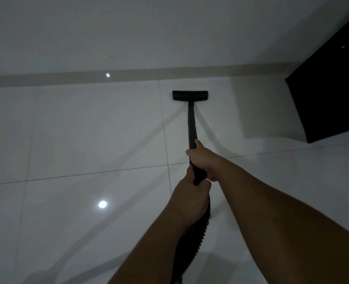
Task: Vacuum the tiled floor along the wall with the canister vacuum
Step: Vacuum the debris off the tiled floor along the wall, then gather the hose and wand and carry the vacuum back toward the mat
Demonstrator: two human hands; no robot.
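**Wall pass: nozzle near the skirting, both hands on the wand**

Largest first: we see the tiled floor (87,140), glossy and pale, with dark grout lines and ceiling-light glare. It meets the wall (128,27) at a beige skirting strip (46,77). A dark block of furniture (329,89) sits at right; lighting is dim, so we can't tell what it is.

The wand (190,124) runs straight ahead from our grip to the floor nozzle (190,95). The nozzle lies flat on the tile, parallel to the skirting, near it but not touching. We judge that alignment is deliberate: a square head covers the edge strip evenly.

The ribbed hose (200,228) trails back under the left forearm, out of frame. The canister itself isn't in view.

The right hand (202,158) is wrapped round the wand higher up, likely for steering and reach. The left hand (192,193) is curled round the handle end just behind it, probably supplying push and keeping the hose out of the way.
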